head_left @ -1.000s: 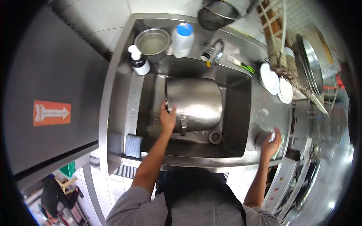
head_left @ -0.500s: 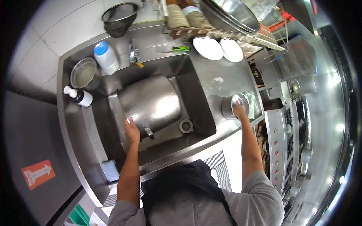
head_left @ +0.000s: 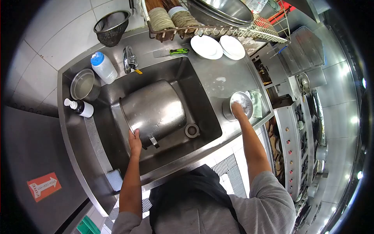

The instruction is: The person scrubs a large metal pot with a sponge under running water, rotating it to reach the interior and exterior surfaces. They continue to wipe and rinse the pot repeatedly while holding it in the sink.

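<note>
A large steel pot (head_left: 156,111) lies on its side in the sink basin (head_left: 202,113). My left hand (head_left: 135,142) grips its rim at the lower left, with the fingers over the edge. On the right counter stands a small steel container (head_left: 228,110) with white foam inside. My right hand (head_left: 237,110) reaches down into that container; its fingers are hidden in the foam, so what they hold cannot be seen. A green-and-white cloth (head_left: 256,103) lies just right of the container.
Around the sink are a steel bowl (head_left: 82,85), a blue-capped bottle (head_left: 104,69), a pump bottle (head_left: 82,108), a faucet (head_left: 129,59), a green-handled scraper (head_left: 179,51), two white plates (head_left: 206,46) and a sponge (head_left: 114,179). A wire rack (head_left: 218,30) hangs over the back edge.
My right hand has moved deeper into the small container, which now shows more foam. The view has shifted slightly. My left hand stays on the large pot's rim.
</note>
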{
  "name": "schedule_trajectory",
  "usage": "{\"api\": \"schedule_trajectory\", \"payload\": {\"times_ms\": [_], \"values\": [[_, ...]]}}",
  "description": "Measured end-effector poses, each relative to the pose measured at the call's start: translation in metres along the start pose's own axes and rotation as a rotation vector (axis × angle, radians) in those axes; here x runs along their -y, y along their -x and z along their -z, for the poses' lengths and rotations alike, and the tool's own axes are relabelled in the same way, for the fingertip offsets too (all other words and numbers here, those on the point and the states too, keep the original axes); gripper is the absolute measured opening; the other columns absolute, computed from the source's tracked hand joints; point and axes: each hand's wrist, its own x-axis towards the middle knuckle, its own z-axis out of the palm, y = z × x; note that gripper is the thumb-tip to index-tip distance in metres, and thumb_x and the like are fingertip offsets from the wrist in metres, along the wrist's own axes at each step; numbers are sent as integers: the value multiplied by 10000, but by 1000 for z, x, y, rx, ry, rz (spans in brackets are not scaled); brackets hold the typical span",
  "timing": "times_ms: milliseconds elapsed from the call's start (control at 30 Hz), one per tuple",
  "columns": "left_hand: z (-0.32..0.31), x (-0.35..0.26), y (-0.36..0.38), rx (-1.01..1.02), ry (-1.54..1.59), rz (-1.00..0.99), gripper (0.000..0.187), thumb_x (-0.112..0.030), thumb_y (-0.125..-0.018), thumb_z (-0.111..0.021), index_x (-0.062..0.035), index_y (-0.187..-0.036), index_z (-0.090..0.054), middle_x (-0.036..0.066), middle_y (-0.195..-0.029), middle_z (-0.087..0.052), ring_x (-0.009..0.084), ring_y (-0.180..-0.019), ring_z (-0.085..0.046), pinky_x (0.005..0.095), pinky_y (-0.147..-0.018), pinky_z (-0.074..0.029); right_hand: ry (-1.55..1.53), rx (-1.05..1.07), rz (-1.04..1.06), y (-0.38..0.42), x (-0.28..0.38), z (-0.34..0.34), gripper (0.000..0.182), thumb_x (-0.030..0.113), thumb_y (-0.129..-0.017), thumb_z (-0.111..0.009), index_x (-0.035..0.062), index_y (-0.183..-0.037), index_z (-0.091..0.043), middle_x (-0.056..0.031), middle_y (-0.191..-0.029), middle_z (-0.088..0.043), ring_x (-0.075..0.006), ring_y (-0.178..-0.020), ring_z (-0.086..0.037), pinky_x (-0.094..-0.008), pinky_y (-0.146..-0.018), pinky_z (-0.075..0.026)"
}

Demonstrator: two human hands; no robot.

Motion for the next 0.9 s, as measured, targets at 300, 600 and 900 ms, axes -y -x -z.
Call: {"api": "schedule_trajectory", "payload": {"times_ms": [300, 600, 900], "values": [[-7, 7, 13, -29, 96, 81, 470, -365, -929, -545, 6, -1214, -502, 225, -1026, -638, 332, -982, -605, 379, -856, -443, -6, -216, -42, 36, 68, 117, 538, 228, -694, -658, 50, -1193, -564, -231, -1018, -647, -386, -973, -621, -447, -840, -506], [-18, -48, -18, -294, 36, 200, 503, -434, -967, -421, 34, -1100, -551, 296, -944, -612, 482, -914, -562, 494, -786, -455, -489, -138, 470, 130, 276, 159, 437, 280, -778, -740, 99, -1157, -622, -140, -1062, -656, -300, -959, -639, -368, -815, -508], [-29, -27, 1, -428, 108, 150, 453, -335, -997, -354, 29, -876, -595, 276, -755, -593, 485, -728, -557, 526, -655, -425, -193, -362, 892, 91, 475, -6, 371, 357, -828, -612, 204, -1166, -616, -118, -1190, -547, -330, -939, -544, -454, -791, -447]]}}
